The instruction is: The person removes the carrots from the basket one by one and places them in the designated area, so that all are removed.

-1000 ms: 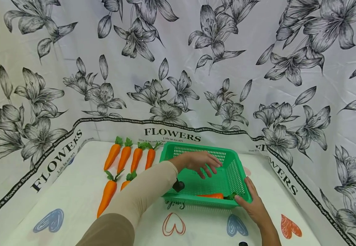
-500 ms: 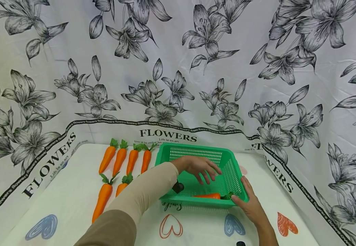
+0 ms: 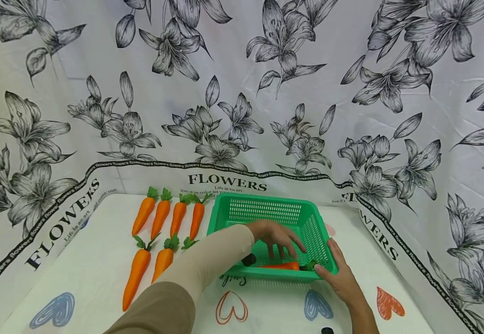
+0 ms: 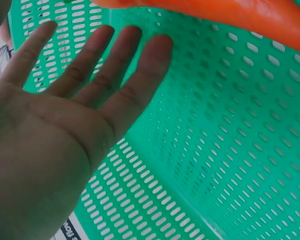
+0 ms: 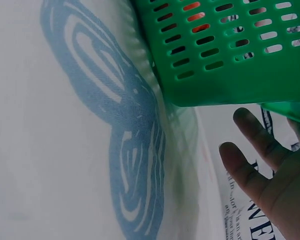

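Observation:
A green plastic basket (image 3: 267, 201) with slotted walls stands on the table, and one orange carrot (image 3: 281, 266) with green leaves lies inside along its near wall. My left hand (image 3: 276, 236) is inside the basket above the floor, palm down. In the left wrist view its fingers are spread and nearly straight, short of the carrot (image 4: 230, 12) and holding nothing. At the near right corner, my right hand (image 3: 342, 273) holds the basket's rim, thumb over the edge and fingers along the outer side. Two of its fingertips (image 5: 232, 152) point out straight below the basket in the right wrist view.
Left of the basket, several carrots (image 3: 143, 215) lie in two rows, leaves away from me. My left sleeve (image 3: 208, 257) partly covers the nearer row. A white cloth (image 3: 100, 278) with printed hearts covers the table; a flower-patterned curtain (image 3: 242, 60) hangs behind and at the sides.
My left hand has lowered toward the carrot in the basket, its fingers now pointing more downward. My right hand stays at the basket's corner. The head view has shifted slightly.

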Demonstrator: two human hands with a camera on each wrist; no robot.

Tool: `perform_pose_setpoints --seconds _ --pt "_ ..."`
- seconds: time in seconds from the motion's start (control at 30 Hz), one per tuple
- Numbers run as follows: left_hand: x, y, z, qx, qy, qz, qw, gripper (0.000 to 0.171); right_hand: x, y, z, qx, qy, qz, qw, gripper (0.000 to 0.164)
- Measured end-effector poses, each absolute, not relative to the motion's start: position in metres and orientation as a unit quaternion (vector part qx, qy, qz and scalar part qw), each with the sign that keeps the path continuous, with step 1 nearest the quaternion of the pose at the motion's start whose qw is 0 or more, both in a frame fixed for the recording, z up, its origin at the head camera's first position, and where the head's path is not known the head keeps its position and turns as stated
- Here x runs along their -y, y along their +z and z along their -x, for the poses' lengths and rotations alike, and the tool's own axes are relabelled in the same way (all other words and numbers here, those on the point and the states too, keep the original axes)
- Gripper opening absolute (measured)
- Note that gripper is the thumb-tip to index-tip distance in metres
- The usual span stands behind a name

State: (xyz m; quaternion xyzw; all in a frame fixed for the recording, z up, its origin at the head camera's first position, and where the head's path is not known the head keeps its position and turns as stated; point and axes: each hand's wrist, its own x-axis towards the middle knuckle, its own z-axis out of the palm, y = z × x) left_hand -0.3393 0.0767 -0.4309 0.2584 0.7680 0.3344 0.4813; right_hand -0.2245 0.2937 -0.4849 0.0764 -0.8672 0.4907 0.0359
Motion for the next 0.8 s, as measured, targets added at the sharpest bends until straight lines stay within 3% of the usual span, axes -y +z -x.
perform_pose_setpoints --seconds 0.57,0.8 --pt "-0.083 -0.447 0.329 -0.772 0.275 -0.264 0.509 0.034 -0.294 -0.486 0.223 0.869 0.487 -0.079 0.037 0.078" --pt "-0.081 -0.449 0.329 -0.770 0.270 -0.262 0.516 0.042 -0.294 -0.484 0.224 0.872 0.482 -0.077 0.036 0.078"
